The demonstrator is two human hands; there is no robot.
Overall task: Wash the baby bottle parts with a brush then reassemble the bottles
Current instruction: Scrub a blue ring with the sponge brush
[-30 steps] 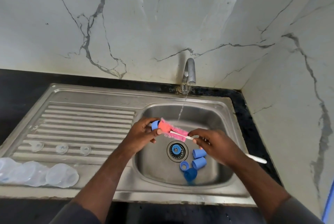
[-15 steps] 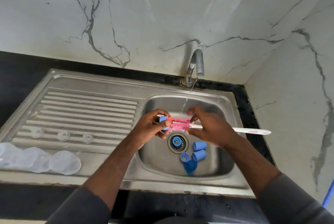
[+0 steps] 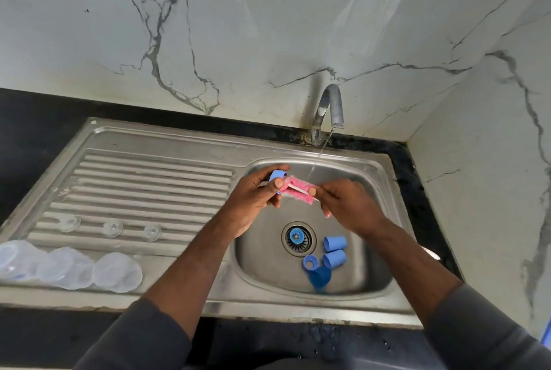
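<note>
Since half a second ago the brush's (image 3: pixel 298 190) white handle has swung from jutting out sideways to running back under the right forearm, with only its tip showing there.

A stainless steel sink (image 3: pixel 381 166) is set in a black countertop (image 3: pixel 35 119), in a corner of white, grey-veined marble wall (image 3: pixel 268 26). The tap (image 3: pixel 329 107) beyond the hands runs a thin stream that falls just behind the brush.

The left hand (image 3: pixel 253 199) pinches a blue screw ring (image 3: pixel 278 175) between thumb and fingers. The right hand (image 3: pixel 348 205) grips the brush just behind its pink head, which touches the ring between the two hands.

Below the right hand, two blue caps (image 3: pixel 335 243) and another blue ring (image 3: pixel 310 262) lie in the basin. Left of the left hand, clear teats (image 3: pixel 112 228) and clear bottles (image 3: pixel 117 272) rest on the drainboard (image 3: pixel 149 175).
</note>
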